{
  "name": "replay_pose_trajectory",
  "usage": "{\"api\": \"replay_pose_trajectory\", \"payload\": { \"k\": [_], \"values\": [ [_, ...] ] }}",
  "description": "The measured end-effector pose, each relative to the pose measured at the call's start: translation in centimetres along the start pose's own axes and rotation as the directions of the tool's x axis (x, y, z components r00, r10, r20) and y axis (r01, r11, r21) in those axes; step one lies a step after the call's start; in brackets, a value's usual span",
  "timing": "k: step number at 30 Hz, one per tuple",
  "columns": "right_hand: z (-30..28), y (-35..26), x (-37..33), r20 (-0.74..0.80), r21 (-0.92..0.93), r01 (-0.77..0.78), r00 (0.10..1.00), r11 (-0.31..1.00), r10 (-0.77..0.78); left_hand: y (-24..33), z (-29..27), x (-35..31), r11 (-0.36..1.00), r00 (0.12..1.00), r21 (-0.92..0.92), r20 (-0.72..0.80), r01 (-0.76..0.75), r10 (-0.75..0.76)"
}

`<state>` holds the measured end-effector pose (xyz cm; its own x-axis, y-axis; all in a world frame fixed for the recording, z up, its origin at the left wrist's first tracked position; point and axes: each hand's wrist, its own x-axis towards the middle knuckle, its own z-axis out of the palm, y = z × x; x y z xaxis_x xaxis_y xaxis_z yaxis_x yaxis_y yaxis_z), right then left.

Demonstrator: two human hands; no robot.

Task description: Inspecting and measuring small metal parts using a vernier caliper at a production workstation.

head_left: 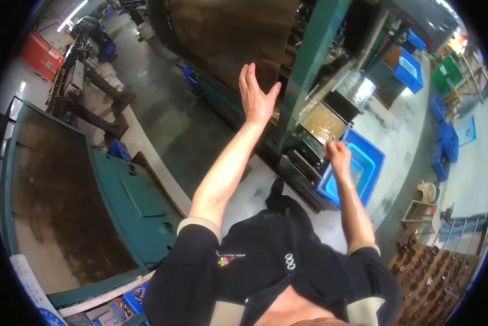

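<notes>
My left hand is raised in front of a brown-stained machine panel, thumb out and the other fingers stretched upward. It holds nothing; whether it touches the panel I cannot tell. My right hand has its fingers curled closed above the edge of a blue bin. Anything in those fingers is too small or hidden to name. Just beyond them lies a wet, yellowish metal tray on the machine. Inside the blue bin sits a lighter blue basin, with some small brownish pieces at its bottom.
A green machine post rises between my hands. To the left stands a green cabinet with a stained panel. Several blue bins line the right side. A rack of round metal parts is at the lower right.
</notes>
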<state>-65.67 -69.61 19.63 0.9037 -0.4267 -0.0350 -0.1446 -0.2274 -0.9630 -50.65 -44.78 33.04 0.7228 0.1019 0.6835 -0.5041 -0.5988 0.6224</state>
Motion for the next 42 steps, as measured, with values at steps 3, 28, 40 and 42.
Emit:
{"api": "replay_pose_trajectory", "payload": {
  "k": [3,28,40,42],
  "values": [
    [3.9,-8.0,9.2,0.070,-0.138,0.221,0.975,0.965,-0.213,0.3,0.3,1.5,0.999,0.999,0.024,-0.027,-0.040,0.040],
    [19.1,-13.2,28.3,0.183,-0.595,0.646,0.688,0.478,-0.702,-9.1,-0.7,9.3,0.990,0.994,0.118,-0.081,0.080,-0.071],
    [12.0,-13.1,18.1,-0.085,-0.322,0.503,0.828,0.802,-0.553,-14.3,-1.5,12.7,0.999,1.000,0.043,-0.002,0.027,-0.027],
    [9.8,-11.1,14.6,-0.335,0.002,0.206,0.922,0.979,-0.194,-15.8,-2.2,13.3,0.999,0.998,0.005,0.037,-0.051,0.051]
  ]
}}
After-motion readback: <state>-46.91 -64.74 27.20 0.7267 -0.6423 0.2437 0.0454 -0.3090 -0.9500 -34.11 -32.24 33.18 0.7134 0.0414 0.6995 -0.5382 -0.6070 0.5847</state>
